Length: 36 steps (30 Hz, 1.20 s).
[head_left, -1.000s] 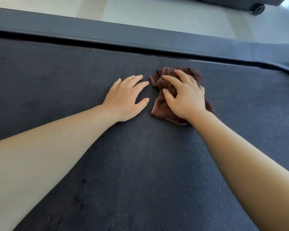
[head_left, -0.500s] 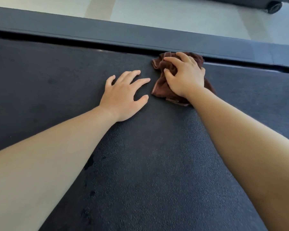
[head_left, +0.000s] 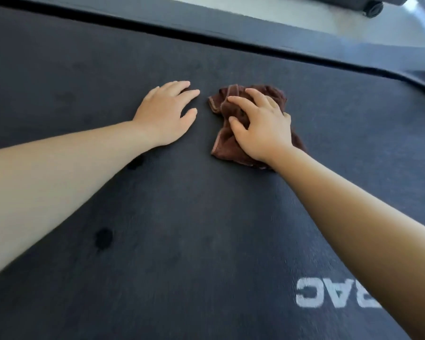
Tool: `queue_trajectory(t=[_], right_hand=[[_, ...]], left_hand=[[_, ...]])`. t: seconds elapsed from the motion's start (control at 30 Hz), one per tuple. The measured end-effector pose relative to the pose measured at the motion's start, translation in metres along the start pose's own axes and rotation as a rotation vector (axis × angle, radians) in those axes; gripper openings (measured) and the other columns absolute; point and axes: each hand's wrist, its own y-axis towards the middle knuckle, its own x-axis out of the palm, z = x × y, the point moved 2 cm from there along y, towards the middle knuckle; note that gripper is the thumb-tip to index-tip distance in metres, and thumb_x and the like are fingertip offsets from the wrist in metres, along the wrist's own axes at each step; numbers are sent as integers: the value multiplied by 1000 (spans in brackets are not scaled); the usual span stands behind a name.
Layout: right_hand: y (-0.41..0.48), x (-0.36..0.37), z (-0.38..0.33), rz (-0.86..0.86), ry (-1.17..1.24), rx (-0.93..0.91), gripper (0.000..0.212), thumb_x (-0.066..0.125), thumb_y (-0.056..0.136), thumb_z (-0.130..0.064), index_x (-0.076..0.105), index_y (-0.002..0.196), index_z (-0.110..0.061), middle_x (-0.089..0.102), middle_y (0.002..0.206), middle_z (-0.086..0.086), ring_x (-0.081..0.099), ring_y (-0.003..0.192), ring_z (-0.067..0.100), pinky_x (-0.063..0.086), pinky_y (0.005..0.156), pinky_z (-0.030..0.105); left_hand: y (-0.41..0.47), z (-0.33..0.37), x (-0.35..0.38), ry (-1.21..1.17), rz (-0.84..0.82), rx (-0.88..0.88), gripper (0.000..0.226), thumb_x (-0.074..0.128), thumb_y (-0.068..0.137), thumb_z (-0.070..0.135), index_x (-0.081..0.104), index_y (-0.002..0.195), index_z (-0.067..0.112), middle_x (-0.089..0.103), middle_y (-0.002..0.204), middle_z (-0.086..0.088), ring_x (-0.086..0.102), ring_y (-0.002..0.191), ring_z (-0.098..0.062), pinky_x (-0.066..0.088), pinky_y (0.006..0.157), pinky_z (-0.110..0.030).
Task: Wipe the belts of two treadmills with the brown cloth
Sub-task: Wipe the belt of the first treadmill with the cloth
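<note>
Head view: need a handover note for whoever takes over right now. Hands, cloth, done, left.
Left hand: flat on the belt, fingers straight, holding nothing.
Right hand: grips the bunched brown cloth on the belt, beside the left hand.
Done: wiping under way on this belt; extent unclear.
Left: two dark spots on the near part of the belt, rest of belt, second treadmill.

Bare forearms; left hand (head_left: 166, 116), right hand (head_left: 264, 130).
</note>
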Motion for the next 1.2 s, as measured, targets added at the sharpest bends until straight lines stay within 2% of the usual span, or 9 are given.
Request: queue_trajectory(t=[0.2, 0.33, 0.53, 0.73, 0.87, 1.0, 1.2], right_hand=[[-114, 0, -36, -13, 22, 45, 44, 46, 91, -45, 44, 135, -41, 29, 153, -3, 21, 141, 22, 24, 104, 58], [-184, 0, -53, -67, 26, -83, 46, 39, 89, -50, 42, 134, -44, 29, 153, -5, 21, 141, 23, 24, 103, 60], [-178, -8, -53, -111, 49, -193, 44, 45, 89, -47, 51, 132, -39, 35, 150, -4, 26, 139, 23, 27, 103, 61], [-130, 4, -68, -84, 65, -235, 41, 50, 90, -44, 51, 131, -40, 35, 150, -5, 25, 139, 21, 25, 103, 60], [-120, 8, -76, -80, 45, -225, 42, 49, 91, -44, 48, 133, -40, 32, 151, -4, 24, 140, 22, 24, 105, 59], [-154, 2, -75, -117, 34, -208, 45, 47, 92, -45, 44, 136, -41, 30, 153, -4, 21, 141, 23, 24, 106, 59], [-235, 0, -84, -95, 0, -199, 45, 41, 88, -47, 50, 131, -40, 37, 149, -1, 31, 138, 28, 31, 98, 59]], left_hand=[[-120, 8, -22, 7, -162, 44, 55, 38, 95, 38, 28, 147, 23, 18, 157, 1, 11, 145, -21, 9, 116, -41], [-188, 21, -31, 79, -224, 96, 58, 36, 95, 45, 27, 147, 22, 17, 157, 0, 12, 145, -22, 9, 115, -43], [-233, 16, -49, 196, -303, 172, 63, 21, 91, 52, 31, 146, 23, 21, 156, 1, 21, 143, -21, 17, 113, -41], [-273, 10, -51, 89, -275, 130, 58, 29, 92, 47, 33, 145, 24, 21, 156, 3, 17, 143, -16, 12, 115, -38], [-273, 9, -52, 47, -222, 100, 56, 36, 89, 46, 42, 140, 25, 28, 153, 4, 24, 141, -17, 15, 114, -38], [-270, 9, -51, 44, -177, 112, 55, 40, 86, 45, 46, 137, 25, 34, 150, 4, 29, 139, -20, 20, 112, -40], [-269, 9, -50, 31, -152, 134, 55, 41, 85, 44, 46, 136, 25, 36, 148, 4, 30, 138, -19, 24, 109, -44]])
